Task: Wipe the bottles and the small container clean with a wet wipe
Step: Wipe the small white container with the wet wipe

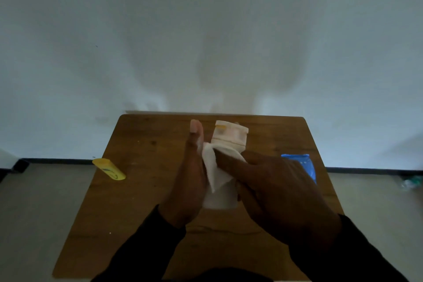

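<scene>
Head view. I see the white bottle (229,139) held above the middle of the wooden table (146,190), its cap end pointing away from me. My left hand (190,181) lies along the bottle's left flank with fingers extended and the thumb straight up; whether the hidden fingers wrap the body I cannot tell. My right hand (274,192) is curled over the bottle's right side and pinches the white wet wipe (212,167) against it, the wipe draped across the bottle's lower half.

Risks, as I judge them: a wetted bottle surface could slip from the flat left palm if the right hand rubs hard. The loose corner of the wipe could bunch and leave the cap end unwiped.

The yellow bottle (109,169) lies on its side at the table's left edge, partly overhanging it as far as I can tell; a sideways sweep of the left elbow could knock it to the floor. The blue wipe packet (304,165) sits near the right edge, just behind my right hand, and could be dragged off by the sleeve. I see no small container in this view.

Open room: bare tabletop lies in front of and behind the hands, and between them and the yellow bottle; the far edge meets the wall.
</scene>
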A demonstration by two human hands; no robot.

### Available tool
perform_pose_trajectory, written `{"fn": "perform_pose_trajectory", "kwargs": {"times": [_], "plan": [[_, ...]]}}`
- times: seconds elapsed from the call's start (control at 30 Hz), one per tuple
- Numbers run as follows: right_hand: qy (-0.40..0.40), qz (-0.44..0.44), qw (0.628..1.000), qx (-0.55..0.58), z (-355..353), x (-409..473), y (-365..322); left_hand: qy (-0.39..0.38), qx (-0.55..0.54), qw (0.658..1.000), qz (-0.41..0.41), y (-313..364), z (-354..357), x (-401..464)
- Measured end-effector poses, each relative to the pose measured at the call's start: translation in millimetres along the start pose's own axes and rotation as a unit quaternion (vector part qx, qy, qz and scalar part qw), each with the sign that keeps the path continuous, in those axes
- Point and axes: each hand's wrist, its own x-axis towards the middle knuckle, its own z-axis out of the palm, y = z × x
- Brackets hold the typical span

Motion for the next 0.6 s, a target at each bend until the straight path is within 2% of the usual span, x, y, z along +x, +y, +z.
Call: {"fn": "perform_pose_trajectory", "kwargs": {"times": [0.13,0.23,0.37,0.5,0.6], "plan": [[0.086,0.037,0.996,0.007,-7.4,2.8,12.9,0.013,0.041,0.998,0.052,-4.7,14.9,-1.9],[0.020,-0.010,1.000,0.010,-4.6,-3.5,2.3,0.033,0.051,0.996,0.068,-7.3,17.2,-4.8],[0.103,0.037,0.994,0.018,-13.1,-5.5,15.7,0.028,0.069,0.996,0.043,-2.0,23.3,-6.3],[0.039,-0.024,0.999,-0.013,-7.9,-14.3,5.7,0.080,0.045,0.994,0.051,1.2,27.0,-13.5],[0.095,0.022,0.995,0.015,-13.9,-14.1,13.9,0.048,0.044,0.997,0.047,2.0,28.4,-12.7]]}}
